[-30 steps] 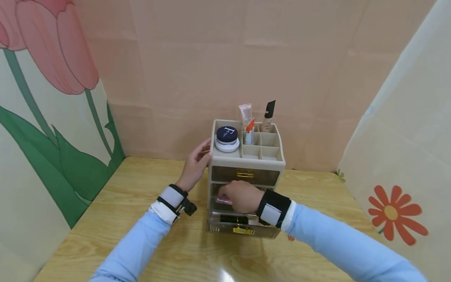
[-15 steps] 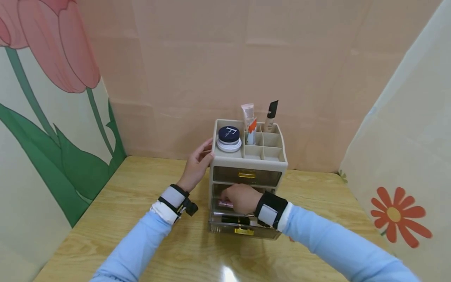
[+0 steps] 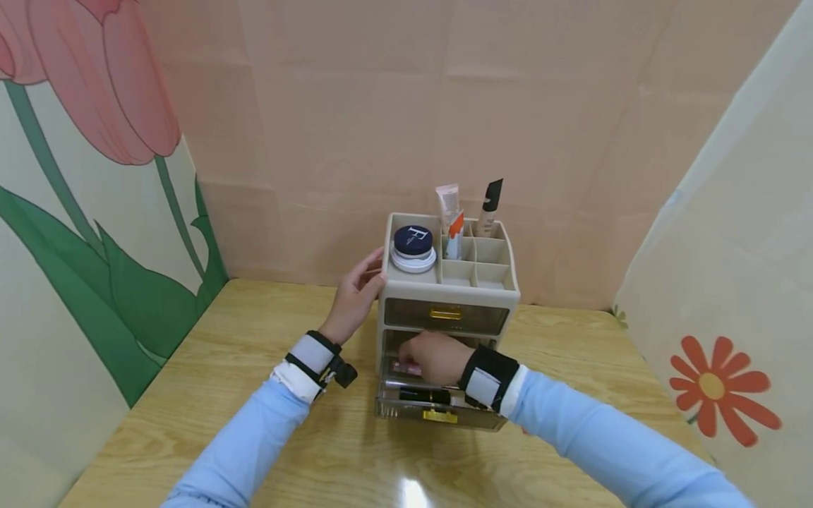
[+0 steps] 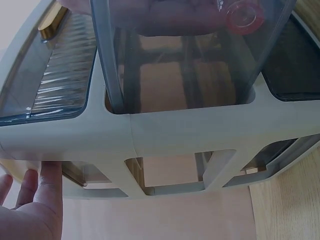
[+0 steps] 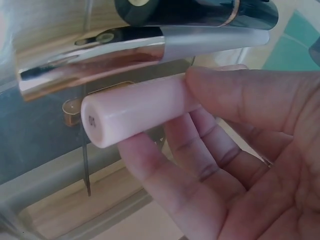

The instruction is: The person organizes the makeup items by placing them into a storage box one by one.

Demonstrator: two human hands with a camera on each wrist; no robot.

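Observation:
A cream cosmetics organizer [image 3: 384, 289] stands on the table with its middle drawer [image 3: 470, 422] pulled out. My right hand [image 3: 438, 358] is over this drawer. In the right wrist view its thumb and fingers pinch a pale pink cosmetic tube [image 5: 140, 107], lying sideways with its marked end outward. A gold-and-frosted tube [image 5: 125, 52] and a black tube [image 5: 195, 11] lie alongside in the drawer. My left hand [image 3: 351, 298] rests against the organizer's left side, thumb near the top front corner; in the left wrist view its fingers [image 4: 50, 185] reach along that side.
The organizer's top tray holds a dark-lidded round jar [image 3: 413, 241], a pink tube [image 3: 447, 202], a tube with an orange tip [image 3: 454, 243] and a black-capped bottle [image 3: 490, 204]. The top drawer [image 3: 406, 314] is closed. Wall hangings border the wooden table [image 3: 267, 402].
My right hand has sunk slightly with the pink cosmetic tube, then stayed about where it was over the drawer. The left hand keeps its place on the organizer. The head view has shifted a little.

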